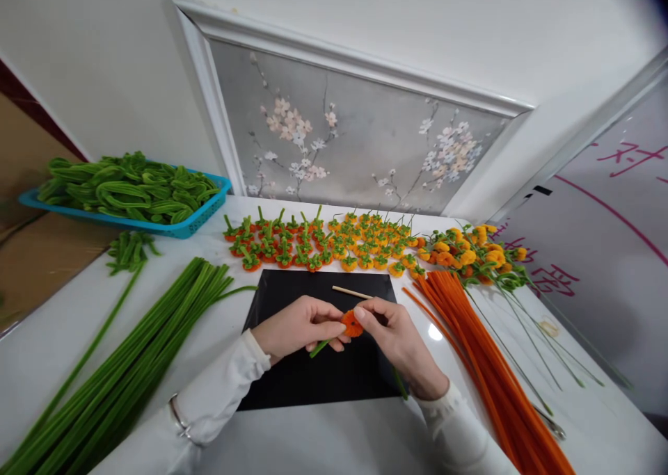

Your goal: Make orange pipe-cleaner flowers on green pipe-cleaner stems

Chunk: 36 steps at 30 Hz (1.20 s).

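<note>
Between my two hands, over the black mat (313, 381), is a small round orange chenille piece (353, 324) with a dark hole at its middle. My left hand (303, 329) pinches its left side, fingers closed. A green chenille stem (319, 348) pokes out below those fingers. On the other side my right hand (399, 339) grips the edge between thumb and fingers. More green stem (400, 384) shows under the right wrist; whether it joins the piece is hidden. A thin wooden stick (349, 292) lies on the mat just behind the hands.
Long green chenille stems (130, 357) lie left, orange ones (480, 364) right. Behind the mat stand rows of small orange pieces (282, 245) and yellow ones (365, 242) with green tops. A blue basket (193, 221) holds green loops; yellow flowers (470, 252) sit back right.
</note>
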Available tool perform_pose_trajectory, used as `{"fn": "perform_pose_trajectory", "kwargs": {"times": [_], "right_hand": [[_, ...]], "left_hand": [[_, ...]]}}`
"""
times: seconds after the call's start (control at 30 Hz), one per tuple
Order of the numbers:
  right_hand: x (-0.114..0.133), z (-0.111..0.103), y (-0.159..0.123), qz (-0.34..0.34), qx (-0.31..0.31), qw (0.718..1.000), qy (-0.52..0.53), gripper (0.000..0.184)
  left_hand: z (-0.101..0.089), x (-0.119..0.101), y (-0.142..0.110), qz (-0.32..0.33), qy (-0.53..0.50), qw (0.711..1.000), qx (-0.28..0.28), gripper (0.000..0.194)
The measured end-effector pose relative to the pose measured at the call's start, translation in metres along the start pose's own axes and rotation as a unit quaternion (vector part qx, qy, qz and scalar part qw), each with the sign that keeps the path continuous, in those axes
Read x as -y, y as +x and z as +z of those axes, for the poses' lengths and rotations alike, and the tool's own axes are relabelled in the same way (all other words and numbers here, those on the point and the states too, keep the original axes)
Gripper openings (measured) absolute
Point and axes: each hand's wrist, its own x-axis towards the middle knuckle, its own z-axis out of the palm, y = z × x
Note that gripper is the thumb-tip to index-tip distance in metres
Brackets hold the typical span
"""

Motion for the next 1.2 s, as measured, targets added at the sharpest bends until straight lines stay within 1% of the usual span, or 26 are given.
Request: {"fn": "perform_pose_trajectory", "kwargs": {"times": [0.07,0.13,0.23,0.33,0.47,0.5,0.57,0.6,0.63,0.67,0.7,0.73,0.8,0.87,0.9,0.97,1.03,1.1,1.2], "right_hand": [[-0.002,0.002,0.000,0.001,0.004,1.000,0.009,0.031],[-0.004,0.003,0.000,0.018,0.020,0.999,0.043,0.033],[-0.005,0.001,0.000,0.068,0.053,0.988,0.131,0.035],[-0.005,0.001,0.000,0.099,0.064,0.970,0.211,0.036],[-0.005,0.000,-0.001,0.122,0.054,0.955,0.263,0.034],[-0.003,-0.001,-0.001,0.111,0.055,0.956,0.264,0.032],[0.001,-0.005,-0.003,0.058,0.074,0.966,0.242,0.029],[0.004,-0.007,-0.005,0.022,0.084,0.973,0.214,0.033],[0.007,-0.010,-0.006,-0.014,0.092,0.980,0.175,0.042],[0.009,-0.012,-0.006,-0.048,0.088,0.987,0.127,0.048],[0.011,-0.013,-0.007,-0.078,0.076,0.991,0.072,0.048],[0.011,-0.014,-0.007,-0.106,0.055,0.993,0.018,0.044],[0.009,-0.015,-0.007,-0.154,0.011,0.985,-0.073,0.033],[0.006,-0.015,-0.006,-0.182,-0.011,0.976,-0.121,0.029],[0.004,-0.015,-0.006,-0.189,-0.017,0.973,-0.132,0.027],[0.003,-0.014,-0.005,-0.200,-0.024,0.969,-0.144,0.025],[0.005,-0.013,-0.006,-0.211,-0.034,0.965,-0.152,0.024],[0.007,-0.011,-0.007,-0.225,-0.047,0.961,-0.153,0.022],[0.008,-0.007,-0.008,-0.238,-0.068,0.957,-0.152,0.022]], "left_hand": [[0.006,0.003,0.001,-0.022,-0.059,0.998,-0.011,0.025],[0.010,0.006,0.001,-0.037,-0.111,0.993,-0.017,0.024],[0.012,0.008,0.001,-0.026,-0.171,0.985,-0.011,0.024],[0.013,0.008,0.002,-0.005,-0.179,0.984,0.001,0.024],[0.014,0.007,0.002,0.009,-0.184,0.983,0.001,0.021],[0.014,0.006,0.001,0.010,-0.200,0.980,-0.004,0.020],[0.016,0.005,0.001,0.013,-0.255,0.967,-0.016,0.020],[0.017,0.005,0.000,0.015,-0.284,0.958,-0.021,0.021],[0.018,0.004,0.000,0.016,-0.306,0.951,-0.024,0.021],[0.019,0.003,-0.001,0.019,-0.317,0.948,-0.025,0.021],[0.020,0.001,-0.001,0.023,-0.313,0.949,-0.026,0.021],[0.021,-0.001,-0.002,0.030,-0.294,0.955,-0.030,0.022],[0.024,-0.006,-0.004,0.061,-0.204,0.976,-0.041,0.023],[0.026,-0.012,-0.007,0.106,-0.065,0.990,-0.060,0.020],[0.027,-0.014,-0.008,0.129,0.007,0.989,-0.075,0.018],[0.028,-0.017,-0.010,0.168,0.126,0.971,-0.111,0.017],[0.028,-0.017,-0.010,0.199,0.201,0.949,-0.141,0.022],[0.029,-0.014,-0.010,0.223,0.244,0.930,-0.160,0.025],[0.032,-0.010,-0.009,0.252,0.272,0.908,-0.193,0.027]]}}
